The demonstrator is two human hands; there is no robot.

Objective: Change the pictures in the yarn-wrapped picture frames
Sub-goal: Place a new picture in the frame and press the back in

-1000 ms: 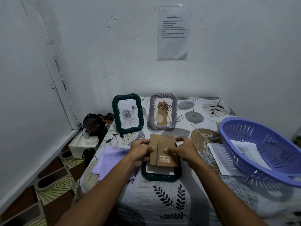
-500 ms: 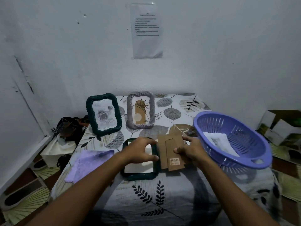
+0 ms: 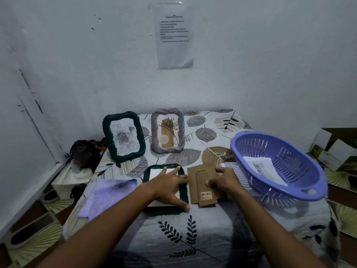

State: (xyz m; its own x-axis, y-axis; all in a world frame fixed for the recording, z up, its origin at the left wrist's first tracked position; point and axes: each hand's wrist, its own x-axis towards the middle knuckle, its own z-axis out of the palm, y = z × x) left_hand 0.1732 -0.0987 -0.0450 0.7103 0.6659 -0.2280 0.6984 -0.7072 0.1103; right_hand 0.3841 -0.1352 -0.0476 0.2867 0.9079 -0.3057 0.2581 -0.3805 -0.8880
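Nearest the camera, two bare forearms reach over the bench, which is covered by a leaf-print cloth. The left hand lies spread and flat on a dark green yarn-wrapped frame that rests face down on the bench; its fingers are straight and press the white sheet exposed inside the frame opening, with the thumb near the frame's lower right corner. The hand grips nothing. Just beside the frame, on its right, lies the brown backing board with its stand flap and a barcode label. The right hand holds this board at its right edge, fingers curled over it and the thumb pressed on the top face. A lilac cloth lies on the bench to the left of the frame. To the right, a purple plastic basket sits tilted and contains printed pictures. Farther back, two frames stand upright and lean backwards near the wall: a green standing frame with a rose picture and, to its right, a grey standing frame with a plant drawing. A printed notice is fixed to the wall above.
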